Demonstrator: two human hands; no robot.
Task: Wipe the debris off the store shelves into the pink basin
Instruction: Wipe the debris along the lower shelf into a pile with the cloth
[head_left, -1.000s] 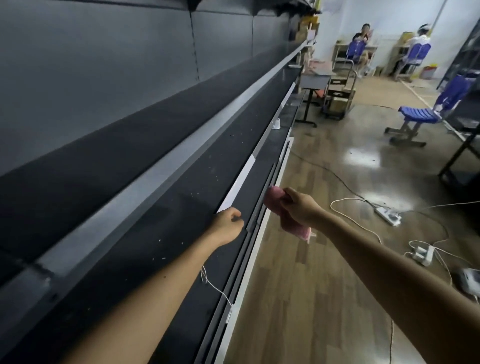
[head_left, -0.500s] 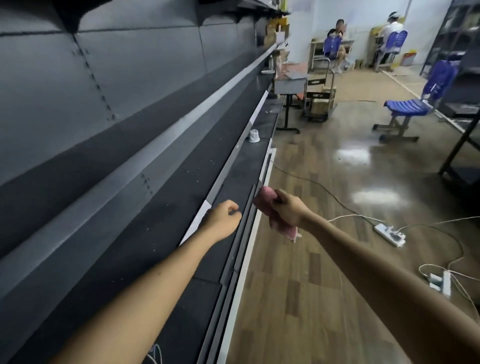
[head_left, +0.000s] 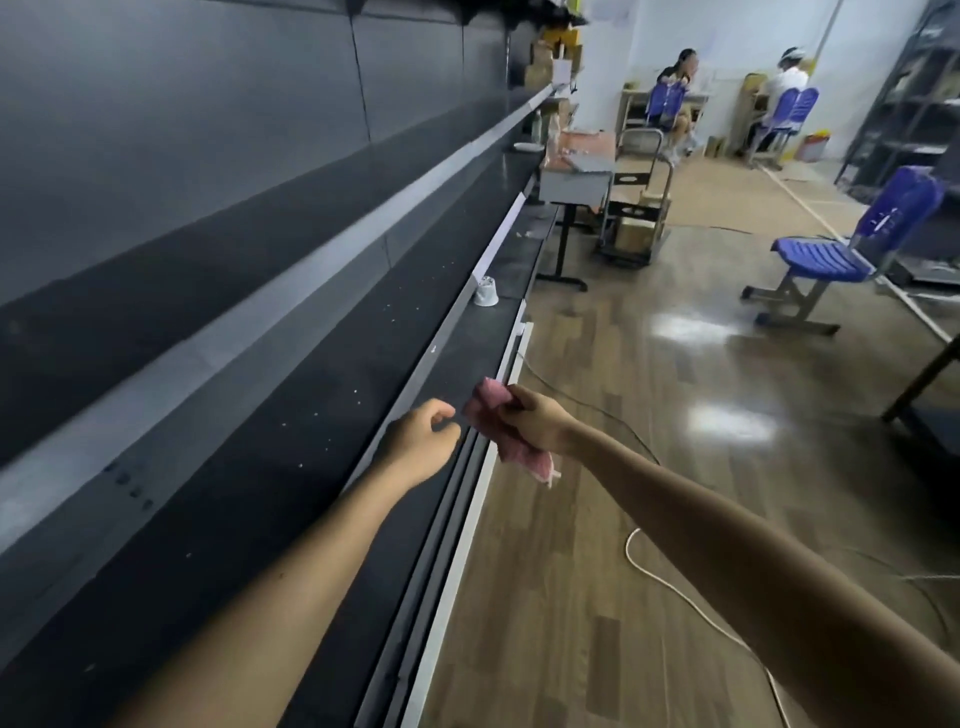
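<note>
While crumbs (head_left: 355, 391) speck the black shelf (head_left: 244, 499), the floor (head_left: 597, 519) gleams

One wide-angle camera is riding at head height, looking forward and down along the dark shelves (head_left: 311, 415), which are running away on the left into the distance. The wooden floor (head_left: 571, 597) is filling the right half. Both forearms (head_left: 291, 597) are reaching in from the bottom edge, placing the left hand (head_left: 418, 441) and the right hand (head_left: 535, 423) near mid-frame, close to the lens. The lens is bowing the shelf edges slightly.
</note>
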